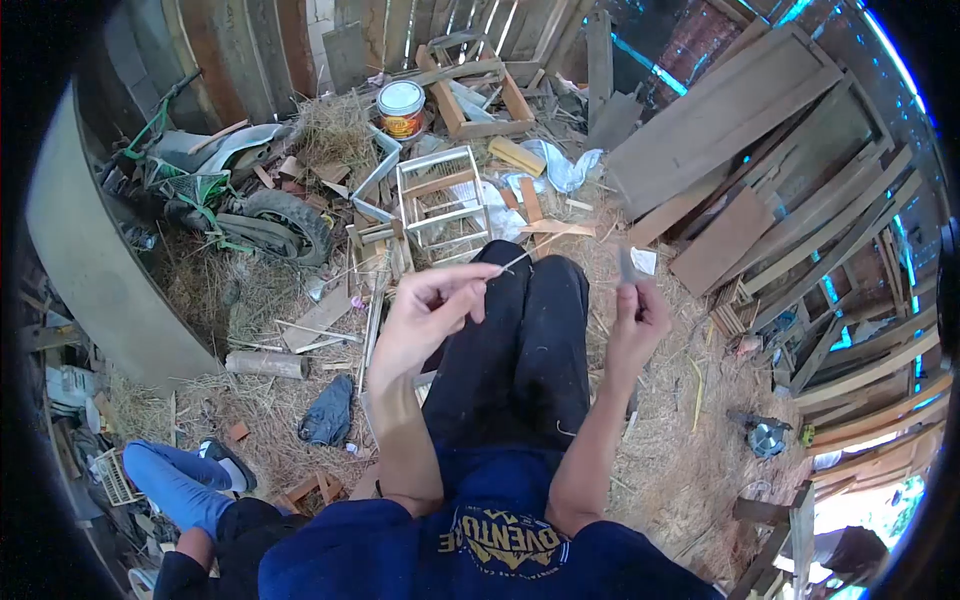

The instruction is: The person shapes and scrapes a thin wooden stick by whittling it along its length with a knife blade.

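My left hand [432,318] is raised above my lap, its thumb and fingers pinching a thin, light stick [516,261]. The stick slants up and to the right, past my knees. Across from it, my right hand [636,325] grips a flat grey blade-like piece [628,268] that points upward; its exact kind is blurred. The stick and the blade-like piece are apart. Below both hands are my legs in dark trousers [505,350].
A white slatted wooden frame [442,200] stands ahead, with a paint bucket [401,108] behind it. A motorcycle [240,200] lies to the left. Boards [715,120] lean on the right. Another person's jeans leg [180,485] shows lower left. Straw covers the floor.
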A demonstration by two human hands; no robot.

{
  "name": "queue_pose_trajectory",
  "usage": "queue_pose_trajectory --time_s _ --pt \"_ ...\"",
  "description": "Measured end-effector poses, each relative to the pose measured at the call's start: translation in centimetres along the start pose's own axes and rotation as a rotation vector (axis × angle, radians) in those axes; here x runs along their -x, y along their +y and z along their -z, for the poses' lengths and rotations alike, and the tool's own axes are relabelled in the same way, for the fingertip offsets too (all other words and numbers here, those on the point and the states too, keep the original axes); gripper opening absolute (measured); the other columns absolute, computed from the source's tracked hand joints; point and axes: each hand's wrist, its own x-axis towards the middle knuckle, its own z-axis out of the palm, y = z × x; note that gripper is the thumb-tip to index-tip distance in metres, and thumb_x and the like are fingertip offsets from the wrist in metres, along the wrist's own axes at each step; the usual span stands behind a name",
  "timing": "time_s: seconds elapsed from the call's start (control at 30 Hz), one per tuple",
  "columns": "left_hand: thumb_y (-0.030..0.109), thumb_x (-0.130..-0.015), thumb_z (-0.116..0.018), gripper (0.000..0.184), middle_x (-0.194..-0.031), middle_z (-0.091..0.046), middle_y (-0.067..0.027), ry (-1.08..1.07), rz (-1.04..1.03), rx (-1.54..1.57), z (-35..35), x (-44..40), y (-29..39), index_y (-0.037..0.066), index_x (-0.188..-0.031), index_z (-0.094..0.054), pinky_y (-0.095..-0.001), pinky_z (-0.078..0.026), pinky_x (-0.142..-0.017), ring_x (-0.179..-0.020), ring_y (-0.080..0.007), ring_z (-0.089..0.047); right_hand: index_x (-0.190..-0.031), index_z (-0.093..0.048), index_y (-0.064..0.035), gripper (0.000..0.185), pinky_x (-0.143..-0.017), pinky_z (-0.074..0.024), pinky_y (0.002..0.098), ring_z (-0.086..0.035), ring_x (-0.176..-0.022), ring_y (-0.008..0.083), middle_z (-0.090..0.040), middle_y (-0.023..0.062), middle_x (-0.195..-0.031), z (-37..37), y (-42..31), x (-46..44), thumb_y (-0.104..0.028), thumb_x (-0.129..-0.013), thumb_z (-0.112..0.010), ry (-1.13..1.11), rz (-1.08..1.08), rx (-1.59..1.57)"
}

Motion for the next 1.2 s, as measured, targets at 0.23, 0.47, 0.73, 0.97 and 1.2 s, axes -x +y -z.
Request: queue_pose_trajectory --time_s 0.23,0.47,0.73,0.97,1.2 --pt "0.009 -0.101 -0.055 0.02 -0.084 -0.062 -0.0025 -0.016 -0.054 0.132 -2.1 -0.6 -0.5 0.001 -0.116 -0.064 -0.0199 -0.037 -0.059 -0.068 -0.0035 -0.047 -0.087 -0.069 -0.001 0.036 -0.054 -0.0423 0.0268 -0.054 -0.059 0.0104 -0.061 0.0033 -0.066 -3.3 -2.0 2.2 -0.033 -0.078 -0.083 -0.256 0.164 -0.174" --pt "0.003 -0.099 -0.052 0.024 -0.087 -0.062 -0.0022 -0.009 -0.084 0.069 -1.8 -0.8 -1.1 -0.002 -0.119 -0.063 -0.02 -0.039 -0.059 -0.071 -0.0042 -0.05 -0.087 -0.069 -0.0013 0.047 -0.049 -0.0429 0.0265 -0.056 -0.054 0.0121 -0.061 0.0066 -0.063 -4.4 -3.6 2.9 -0.043 -0.073 -0.086 -0.383 0.211 -0.105" --pt "-0.003 -0.098 -0.049 0.028 -0.112 -0.067 -0.0056 -0.108 -0.027 0.065 -2.5 -0.4 -0.8 -0.001 -0.122 -0.064 -0.021 -0.05 -0.078 -0.096 -0.0081 -0.062 -0.088 -0.069 -0.0003 0.05 -0.05 -0.0442 0.0285 -0.058 -0.054 0.0156 -0.061 0.0085 -0.064 -5.4 -3.7 3.3 -0.043 -0.07 -0.087 -0.389 0.231 -0.152" --pt "-0.008 -0.093 -0.051 0.031 -0.118 -0.068 -0.0081 -0.173 -0.122 -0.068 -3.3 -0.5 -0.5 -0.001 -0.12 -0.066 -0.0255 -0.05 -0.09 -0.106 -0.0127 -0.063 -0.086 -0.069 -0.0005 0.058 -0.055 -0.0486 0.03 -0.063 -0.058 0.0209 -0.066 0.0099 -0.069 -5.1 -1.8 3.0 -0.05 -0.063 -0.088 -0.3 0.364 -0.222" --pt "-0.009 -0.091 -0.054 0.032 -0.112 -0.07 -0.0067 -0.227 -0.16 -0.087 -4.6 -0.7 -0.7 -0.001 -0.119 -0.067 -0.0247 -0.049 -0.089 -0.102 -0.0103 -0.063 -0.078 -0.07 -0.0033 0.057 -0.06 -0.0524 0.0327 -0.069 -0.064 0.0251 -0.07 0.01 -0.072 -3.3 -1.0 2.2 -0.052 -0.055 -0.09 -0.196 0.448 -0.203"
